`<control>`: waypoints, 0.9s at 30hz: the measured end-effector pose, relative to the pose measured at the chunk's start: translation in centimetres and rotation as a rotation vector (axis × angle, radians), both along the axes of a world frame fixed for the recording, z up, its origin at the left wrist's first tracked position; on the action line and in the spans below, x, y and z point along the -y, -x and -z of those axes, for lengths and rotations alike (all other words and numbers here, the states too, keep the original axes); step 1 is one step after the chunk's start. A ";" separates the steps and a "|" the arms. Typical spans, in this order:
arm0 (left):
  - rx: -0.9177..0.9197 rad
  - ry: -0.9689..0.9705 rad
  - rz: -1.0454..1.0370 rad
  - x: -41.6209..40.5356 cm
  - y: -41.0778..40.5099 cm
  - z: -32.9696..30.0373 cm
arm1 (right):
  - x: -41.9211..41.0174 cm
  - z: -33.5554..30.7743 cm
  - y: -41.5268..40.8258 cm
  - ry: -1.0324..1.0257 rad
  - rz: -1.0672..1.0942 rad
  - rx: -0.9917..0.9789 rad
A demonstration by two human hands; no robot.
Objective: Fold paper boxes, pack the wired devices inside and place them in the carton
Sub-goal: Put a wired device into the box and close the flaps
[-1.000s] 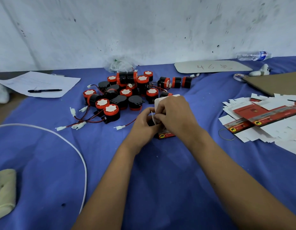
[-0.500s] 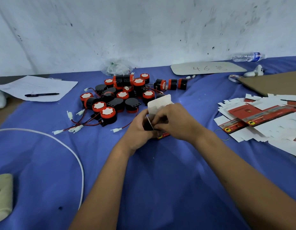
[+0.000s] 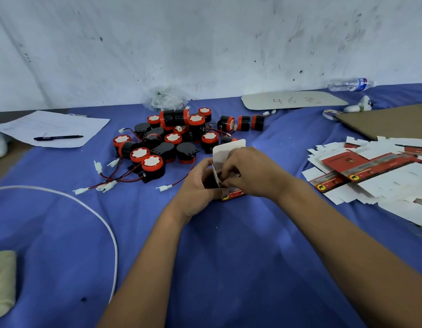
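Observation:
In the middle of the blue cloth both my hands hold a small red-and-white paper box (image 3: 229,150). Its white top flap stands up behind my fingers. My left hand (image 3: 198,185) grips the box's left side. My right hand (image 3: 250,174) curls over the open top, fingertips pinching at a side flap; what lies inside is hidden. A heap of black-and-red wired devices (image 3: 172,138) with white connectors lies just beyond my hands. Flat unfolded box blanks (image 3: 370,169) are stacked at the right.
A brown carton flap (image 3: 389,119) shows at the far right, a grey card (image 3: 292,100) and a water bottle (image 3: 349,84) behind. Paper with a pen (image 3: 58,137) lies far left. A white cable (image 3: 106,228) curves across the left; a plastic bag (image 3: 165,100) sits by the wall.
The box's top flap has come into plain sight above my right hand. My right hand's fingers have shifted down onto the box's opening; my left hand keeps its grip.

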State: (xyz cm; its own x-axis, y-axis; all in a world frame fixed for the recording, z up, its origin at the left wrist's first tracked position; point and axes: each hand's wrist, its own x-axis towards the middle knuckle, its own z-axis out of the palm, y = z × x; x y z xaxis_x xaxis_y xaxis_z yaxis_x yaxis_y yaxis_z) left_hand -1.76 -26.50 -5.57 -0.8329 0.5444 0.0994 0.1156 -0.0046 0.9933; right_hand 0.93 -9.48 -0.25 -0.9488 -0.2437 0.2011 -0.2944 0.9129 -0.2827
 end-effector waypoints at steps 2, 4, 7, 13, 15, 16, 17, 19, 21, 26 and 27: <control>0.006 0.002 0.001 0.0 0.0 -0.1 | -0.1 -0.3 0.2 -0.009 0.004 0.039; 0.009 0.005 -0.002 -0.1 0.1 0.0 | -0.1 -0.5 0.5 -0.026 0.008 0.063; 0.004 0.014 -0.003 -0.1 0.1 -0.1 | 0.2 -0.6 0.6 0.006 0.051 0.039; -0.010 0.015 0.012 -0.1 0.0 -0.2 | 1.2 -0.4 0.7 -0.009 0.122 0.011; -0.017 0.010 0.006 -0.1 0.0 -0.2 | 1.2 -0.1 0.6 0.002 0.069 -0.019; -0.020 0.006 0.007 -0.1 0.0 -0.2 | 1.1 0.0 0.5 -0.004 0.033 -0.030; -0.022 0.005 0.008 -0.1 0.0 -0.2 | 0.9 0.0 0.4 -0.006 0.002 -0.033; -0.028 0.005 0.008 -0.1 -0.1 -0.2 | 0.4 0.1 0.2 0.016 -0.028 -0.008; -0.035 0.003 0.002 -0.2 -0.1 -0.1 | 0.1 0.1 0.2 0.033 -0.048 0.035; -0.050 0.015 -0.002 0.0 0.0 0.0 | 0.3 0.2 0.2 0.068 -0.005 0.061; -0.052 0.014 0.000 0.0 0.0 -0.1 | 0.4 0.1 0.2 0.071 0.021 0.049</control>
